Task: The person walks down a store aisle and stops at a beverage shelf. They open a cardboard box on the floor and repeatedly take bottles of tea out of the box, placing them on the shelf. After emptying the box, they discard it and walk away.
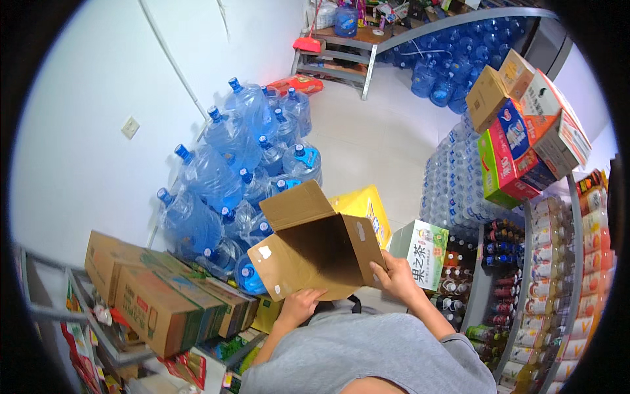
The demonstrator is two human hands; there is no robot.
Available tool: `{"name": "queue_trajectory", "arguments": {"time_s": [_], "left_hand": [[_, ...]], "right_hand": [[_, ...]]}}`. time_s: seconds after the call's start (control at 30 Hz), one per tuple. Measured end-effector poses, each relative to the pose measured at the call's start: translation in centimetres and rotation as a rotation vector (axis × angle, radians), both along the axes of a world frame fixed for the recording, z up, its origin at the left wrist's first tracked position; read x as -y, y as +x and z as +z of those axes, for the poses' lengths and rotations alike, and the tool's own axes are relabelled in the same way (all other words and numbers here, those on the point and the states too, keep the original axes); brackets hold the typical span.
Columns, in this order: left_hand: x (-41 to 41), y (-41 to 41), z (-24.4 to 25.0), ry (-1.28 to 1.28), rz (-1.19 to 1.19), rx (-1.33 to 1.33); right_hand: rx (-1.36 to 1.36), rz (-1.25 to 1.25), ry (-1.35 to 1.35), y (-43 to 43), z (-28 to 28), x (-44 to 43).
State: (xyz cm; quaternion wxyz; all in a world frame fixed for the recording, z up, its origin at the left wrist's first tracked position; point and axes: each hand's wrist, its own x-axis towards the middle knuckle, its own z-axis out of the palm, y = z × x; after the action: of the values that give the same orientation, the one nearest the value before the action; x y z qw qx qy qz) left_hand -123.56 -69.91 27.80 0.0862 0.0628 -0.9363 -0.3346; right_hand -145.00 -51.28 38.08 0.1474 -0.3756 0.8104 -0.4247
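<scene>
An opened cardboard box [315,251] with its flaps spread is held up before my body, its dark inside showing nothing that I can make out. With fingers over its near edge, my left hand [300,308] grips the flap at the bottom. My right hand [396,276] pinches the right flap between thumb and fingers. Behind the box stands a yellow carton [366,209], partly hidden. Just right of my right hand is a white and green printed carton [425,253].
Large blue water bottles [226,138] crowd the wall at left. Brown cartons [152,305] rest on the lower-left shelving. Shrink-wrapped bottles [450,172] and stacked colourful boxes [512,138] stand at right, above drink shelves [521,295]. A metal-framed wooden stand [339,59] is at the back.
</scene>
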Motion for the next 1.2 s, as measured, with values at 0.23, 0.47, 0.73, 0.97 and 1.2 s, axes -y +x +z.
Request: {"name": "queue_trajectory", "arguments": {"time_s": [0.23,0.47,0.73,0.97,1.2], "left_hand": [[13.8,-16.7,1.4,0.069,-0.177,-0.114],[23.7,-34.9,-1.5,-0.075,-0.226,-0.105],[29.0,-52.3,-3.0,-0.037,-0.193,-0.243],[33.5,-69.3,-0.8,-0.129,-0.096,-0.060],[40.8,-86.2,-1.3,-0.115,-0.060,-0.406]], "right_hand": [[-0.262,0.009,-0.012,-10.8,2.0,10.5],[-0.474,0.106,-0.074,-25.0,3.7,18.4],[-0.417,0.090,-0.054,-45.4,1.0,24.5],[-0.238,0.035,0.128,-65.9,1.4,31.2],[-0.298,-0.038,-0.040,-83.6,1.5,39.9]]}}
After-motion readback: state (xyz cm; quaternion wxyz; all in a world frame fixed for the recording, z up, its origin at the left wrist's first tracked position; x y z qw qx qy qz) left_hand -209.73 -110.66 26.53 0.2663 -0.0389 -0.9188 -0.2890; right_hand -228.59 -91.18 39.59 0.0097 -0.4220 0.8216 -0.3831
